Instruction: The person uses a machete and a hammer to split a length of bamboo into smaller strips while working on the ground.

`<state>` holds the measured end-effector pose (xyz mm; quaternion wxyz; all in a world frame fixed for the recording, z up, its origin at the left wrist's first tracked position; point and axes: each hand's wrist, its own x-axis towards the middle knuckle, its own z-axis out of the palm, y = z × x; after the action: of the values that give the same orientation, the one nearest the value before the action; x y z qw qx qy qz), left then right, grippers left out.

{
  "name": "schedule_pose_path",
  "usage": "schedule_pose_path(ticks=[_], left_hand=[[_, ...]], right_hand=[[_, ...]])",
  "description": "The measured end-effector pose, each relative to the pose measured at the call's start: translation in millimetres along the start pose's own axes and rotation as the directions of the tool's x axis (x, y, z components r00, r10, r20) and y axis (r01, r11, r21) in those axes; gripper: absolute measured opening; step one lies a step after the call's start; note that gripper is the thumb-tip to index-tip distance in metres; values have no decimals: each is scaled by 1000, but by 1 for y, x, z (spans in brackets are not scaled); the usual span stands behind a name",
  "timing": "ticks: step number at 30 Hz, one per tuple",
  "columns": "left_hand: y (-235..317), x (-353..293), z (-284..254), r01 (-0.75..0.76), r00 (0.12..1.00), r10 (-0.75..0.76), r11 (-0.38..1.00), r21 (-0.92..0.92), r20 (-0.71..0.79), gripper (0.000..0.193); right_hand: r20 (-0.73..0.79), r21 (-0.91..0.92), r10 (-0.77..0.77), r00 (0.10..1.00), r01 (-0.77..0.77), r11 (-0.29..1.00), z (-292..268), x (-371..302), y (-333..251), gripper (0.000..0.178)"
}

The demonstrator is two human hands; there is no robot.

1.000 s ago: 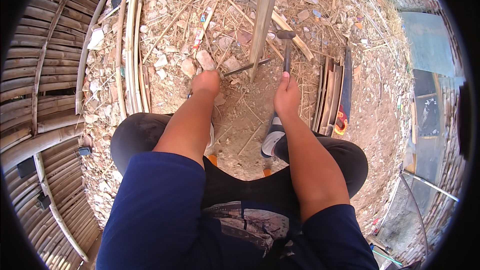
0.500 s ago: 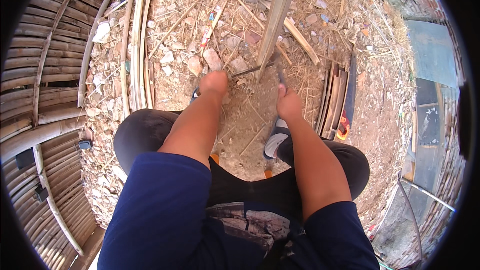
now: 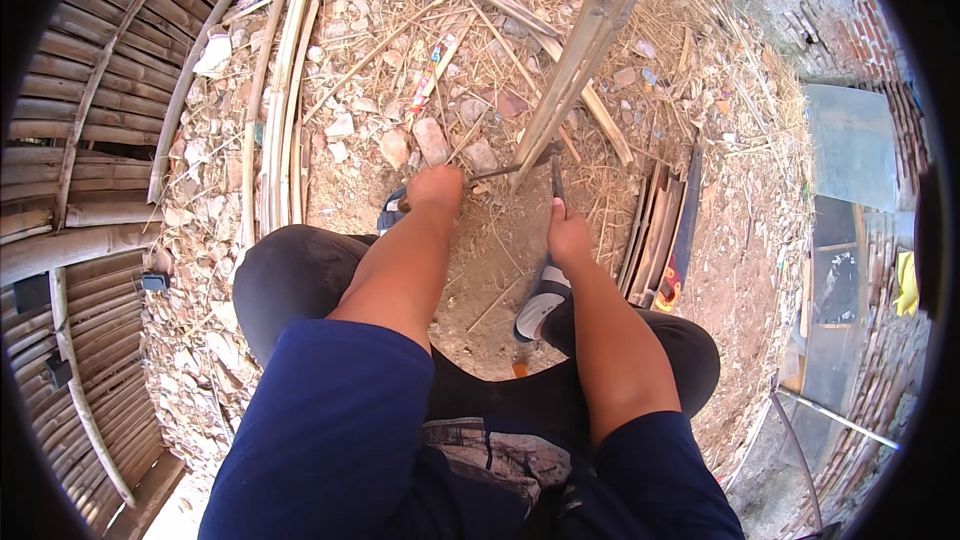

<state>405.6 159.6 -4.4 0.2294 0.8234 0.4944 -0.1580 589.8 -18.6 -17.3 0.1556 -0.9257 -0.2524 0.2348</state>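
My left hand point(image 3: 436, 187) is closed around the handle of a knife, whose dark, narrow blade point(image 3: 491, 172) reaches right to the lower end of a bamboo pole point(image 3: 580, 65). That pole slants up and to the right, away from me. In my closed right hand point(image 3: 569, 237) is a hammer point(image 3: 557, 178), its shaft pointing away from me. The dark hammer head lies just right of the pole's lower end, close to the blade's tip; whether they touch I cannot tell.
A handsaw point(image 3: 687, 225) with an orange handle lies beside stacked bamboo pieces point(image 3: 653, 225) on the right. Long bamboo strips point(image 3: 276, 105) lie on the left, near a slatted bamboo wall point(image 3: 105, 90). Stones, straw and a colourful wrapper point(image 3: 430, 76) litter the ground ahead.
The view has shifted slightly. The pole's upper part leans further right, and its lower end sits lower in the picture. The hammer, blurred before, is now sharper; both hands keep their grips.
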Motion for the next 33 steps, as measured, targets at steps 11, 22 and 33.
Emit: schedule_pose_path(ticks=[11,22,33], left_hand=[[-2,2,4,-11,1000,12,1000,-24,29,22],[-6,3,10,8,1000,-8,1000,-12,1,23],[1,17,27,-9,1000,10,999,-38,24,22]], right_hand=[[31,48,-15,999,13,999,-3,0,-3,64],[-114,45,-113,987,118,992,6,-11,-1,63],[116,763,93,989,-149,629,-37,12,-51,50]])
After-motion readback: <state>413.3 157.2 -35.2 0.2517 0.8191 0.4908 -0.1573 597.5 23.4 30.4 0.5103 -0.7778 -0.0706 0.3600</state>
